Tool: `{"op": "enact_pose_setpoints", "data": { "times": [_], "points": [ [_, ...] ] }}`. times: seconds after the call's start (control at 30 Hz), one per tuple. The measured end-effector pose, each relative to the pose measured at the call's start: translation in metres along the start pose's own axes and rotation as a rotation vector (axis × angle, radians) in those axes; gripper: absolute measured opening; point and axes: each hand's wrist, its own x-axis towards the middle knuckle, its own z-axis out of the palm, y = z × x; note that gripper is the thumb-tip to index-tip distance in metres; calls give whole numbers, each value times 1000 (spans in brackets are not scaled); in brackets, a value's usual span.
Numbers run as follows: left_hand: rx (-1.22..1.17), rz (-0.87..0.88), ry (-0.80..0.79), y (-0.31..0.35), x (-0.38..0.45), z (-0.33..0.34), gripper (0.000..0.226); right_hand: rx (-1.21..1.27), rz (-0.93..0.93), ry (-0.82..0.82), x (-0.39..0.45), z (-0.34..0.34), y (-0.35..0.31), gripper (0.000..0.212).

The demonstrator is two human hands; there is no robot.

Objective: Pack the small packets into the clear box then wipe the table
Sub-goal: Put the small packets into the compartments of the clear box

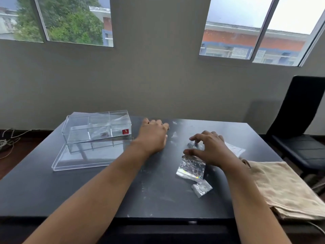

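The clear box (97,127), with inner dividers and a red label, stands at the table's far left, and a small dark item lies in its middle section. Its flat clear lid (88,155) lies in front of it. My left hand (152,136) rests palm down just right of the box, fingers curled, holding nothing that I can see. My right hand (210,149) hovers with fingers spread over a small packet (192,144). A larger shiny clear packet (191,168) lies just below that hand, and a smaller one (201,188) lies nearer to me.
A beige cloth (283,189) is folded at the dark table's (158,196) right edge. A white paper (234,149) peeks out behind my right hand. A black chair (299,124) stands to the right. Cords (8,140) lie on the floor at left. White specks dot the tabletop.
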Motion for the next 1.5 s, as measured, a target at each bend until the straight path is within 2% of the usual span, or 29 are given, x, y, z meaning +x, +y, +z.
{"op": "enact_pose_setpoints", "data": {
  "times": [0.23,0.37,0.43,0.5,0.57,0.63,0.7,0.77,0.9,1.0,1.07,1.17,1.27,1.4,1.5],
  "points": [
    [-16,-27,-73,-3,4,11,37,172,-34,68,7,1,14,36],
    [-98,9,-16,1,4,7,34,186,-65,190,13,4,11,30],
    [-278,35,15,8,3,4,41,280,-54,284,13,5,8,25],
    [-543,79,-29,15,-1,-1,51,381,-38,385,13,4,6,19],
    [-817,123,-95,25,-7,-4,47,496,-33,451,12,0,2,11],
    [-963,137,-90,32,-9,-1,41,565,-18,491,11,-5,2,4],
    [-991,105,-18,33,-7,4,34,521,66,503,10,-9,10,23],
    [-954,48,67,31,-6,6,25,360,199,458,9,-12,27,37],
    [-932,10,151,23,-6,5,14,37,474,256,-2,-19,53,60],
    [-926,27,161,22,-7,4,13,-79,582,143,-11,-17,54,76],
    [-922,31,164,23,-8,4,12,-89,611,119,-12,-15,53,77],
    [-937,19,164,23,-8,4,12,-52,630,161,-9,-19,51,54],
    [-970,23,136,24,-9,4,12,66,583,302,-6,-22,51,31],
    [-1035,45,97,25,-14,4,38,437,477,485,-6,-24,42,11],
    [-1053,39,141,27,-15,4,45,692,356,569,-8,-25,28,22]
  ]
}}
